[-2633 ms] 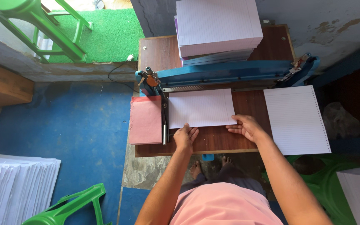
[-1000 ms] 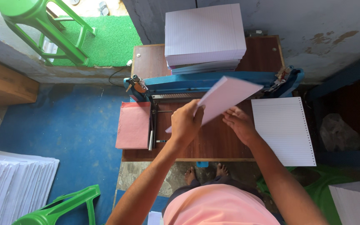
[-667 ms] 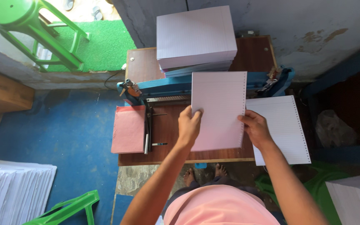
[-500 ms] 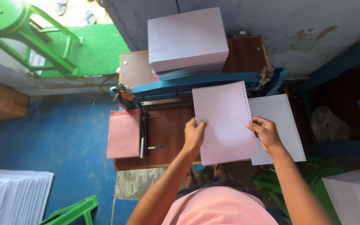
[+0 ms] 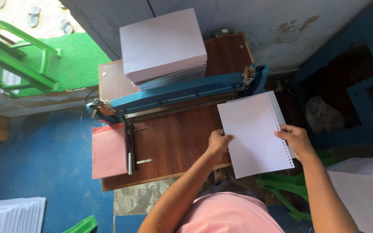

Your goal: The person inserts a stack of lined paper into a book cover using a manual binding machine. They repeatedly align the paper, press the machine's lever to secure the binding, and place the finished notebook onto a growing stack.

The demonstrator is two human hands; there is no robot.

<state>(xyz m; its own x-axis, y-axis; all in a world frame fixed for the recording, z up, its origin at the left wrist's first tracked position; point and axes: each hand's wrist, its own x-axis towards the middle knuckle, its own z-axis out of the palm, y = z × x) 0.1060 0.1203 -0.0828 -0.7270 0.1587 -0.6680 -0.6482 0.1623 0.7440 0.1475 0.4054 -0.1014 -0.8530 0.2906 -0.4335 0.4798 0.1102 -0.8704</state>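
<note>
— Paper sheets (image 5: 255,133), lined and punched, over the table's (image 5: 173,146) right edge: how do we hold them?

— Light, floppy. Our left hand (image 5: 218,142) and right hand (image 5: 296,140) pinch opposite edges.

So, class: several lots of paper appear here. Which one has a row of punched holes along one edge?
The lined white sheets held by both hands, right of the blue machine. The tall stack behind it shows none.
</note>
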